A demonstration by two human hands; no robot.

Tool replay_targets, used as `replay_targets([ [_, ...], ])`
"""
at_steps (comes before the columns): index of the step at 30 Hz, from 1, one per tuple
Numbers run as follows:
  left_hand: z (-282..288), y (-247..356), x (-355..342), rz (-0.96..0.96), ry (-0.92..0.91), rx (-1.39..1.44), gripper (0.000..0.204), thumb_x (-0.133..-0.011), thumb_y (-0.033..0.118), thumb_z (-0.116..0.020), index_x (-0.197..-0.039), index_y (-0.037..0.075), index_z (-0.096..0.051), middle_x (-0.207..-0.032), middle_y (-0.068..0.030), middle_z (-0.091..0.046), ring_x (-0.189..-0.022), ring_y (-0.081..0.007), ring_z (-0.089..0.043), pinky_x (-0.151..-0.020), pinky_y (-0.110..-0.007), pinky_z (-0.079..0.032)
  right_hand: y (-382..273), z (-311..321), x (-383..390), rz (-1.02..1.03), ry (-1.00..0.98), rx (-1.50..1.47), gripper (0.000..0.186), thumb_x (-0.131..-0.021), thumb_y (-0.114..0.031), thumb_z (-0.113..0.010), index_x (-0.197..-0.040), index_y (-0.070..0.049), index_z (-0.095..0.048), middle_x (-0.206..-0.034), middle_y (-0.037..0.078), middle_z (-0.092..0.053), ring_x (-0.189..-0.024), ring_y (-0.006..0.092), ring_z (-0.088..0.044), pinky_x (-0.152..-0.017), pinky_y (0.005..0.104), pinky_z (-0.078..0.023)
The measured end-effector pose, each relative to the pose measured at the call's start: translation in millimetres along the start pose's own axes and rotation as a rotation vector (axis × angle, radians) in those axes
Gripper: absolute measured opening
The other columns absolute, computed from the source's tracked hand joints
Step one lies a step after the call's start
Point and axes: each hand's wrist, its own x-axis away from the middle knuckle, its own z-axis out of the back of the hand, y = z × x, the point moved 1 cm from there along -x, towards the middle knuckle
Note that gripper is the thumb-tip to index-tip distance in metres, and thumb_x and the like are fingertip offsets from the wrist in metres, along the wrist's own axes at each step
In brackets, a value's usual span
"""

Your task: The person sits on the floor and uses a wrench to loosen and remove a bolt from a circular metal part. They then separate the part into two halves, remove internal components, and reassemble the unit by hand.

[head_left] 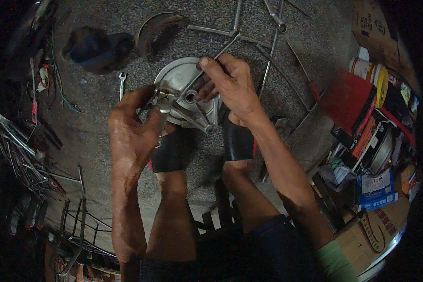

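Observation:
A round silver metal hub plate, like a drum brake plate (174, 70), lies tilted below my hands, between my feet. My left hand (134, 122) is closed at its left side, with thumb and fingers pinching a small shiny metal part (164, 100). A narrow bright metal piece hangs beneath that thumb; its kind is unclear. On the right, my right hand (230, 84) grips a thin metal rod (190, 84) between thumb and fingers. Its lower end reaches the plate near the left fingers. Next to the rod, a round bore (191, 96) shows in the plate.
Above lies a T-handle wrench (211, 31) among other long bars. A combination wrench (122, 84), a dark cap-like object (96, 49) and a curved band (150, 28) rest on the speckled floor. Tools (19, 136) crowd the left; a red box (348, 101) and cartons stand right.

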Motion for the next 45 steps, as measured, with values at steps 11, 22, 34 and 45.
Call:
replay_targets([
  [11, -41, -14, 22, -0.321, 0.320, -0.310, 0.048, -0.070, 0.001, -0.071, -0.116, -0.001, -0.056, -0.099, -0.0154, -0.059, -0.088, -0.0347, -0.060, -0.075, -0.039, -0.051, -7, -5, 28, 0.107, 0.073, -0.002, 0.026, -0.092, -0.020, -0.061, -0.083, 0.005, -0.061, -0.067, 0.010, -0.064, -0.055, 0.0162, -0.064, -0.048, 0.0290, -0.049],
  [22, -51, -31, 22, -0.430, 0.362, -0.248, 0.052, -0.071, -0.003, -0.069, -0.120, -0.001, -0.054, -0.104, -0.0168, -0.058, -0.086, -0.0341, -0.061, -0.072, -0.039, -0.052, -8, 2, 7, -0.025, -0.030, 0.079, 0.027, -0.093, -0.021, -0.058, -0.088, 0.005, -0.059, -0.069, 0.013, -0.065, -0.054, 0.0191, -0.065, -0.046, 0.0293, -0.050],
  [34, -49, -12, 27, -0.226, 0.316, -0.091, 0.042, -0.076, -0.003, -0.069, -0.116, -0.003, -0.057, -0.098, -0.0158, -0.060, -0.086, -0.0294, -0.063, -0.073, -0.036, -0.052, -8, -3, 66, 0.350, 0.257, 0.310, 0.013, -0.087, -0.016, -0.065, -0.087, -0.004, -0.064, -0.071, 0.010, -0.066, -0.061, 0.0210, -0.068, -0.052, 0.0324, -0.051],
  [45, -60, -32, 33, -0.175, 0.382, 0.033, 0.046, -0.076, 0.002, -0.074, -0.119, -0.002, -0.057, -0.095, -0.0158, -0.060, -0.083, -0.0279, -0.062, -0.070, -0.036, -0.051, -14, -22, 78, 0.796, 0.040, 0.634, 0.022, -0.076, -0.007, -0.073, -0.096, -0.002, -0.064, -0.078, 0.009, -0.068, -0.064, 0.0216, -0.067, -0.052, 0.0298, -0.049],
])
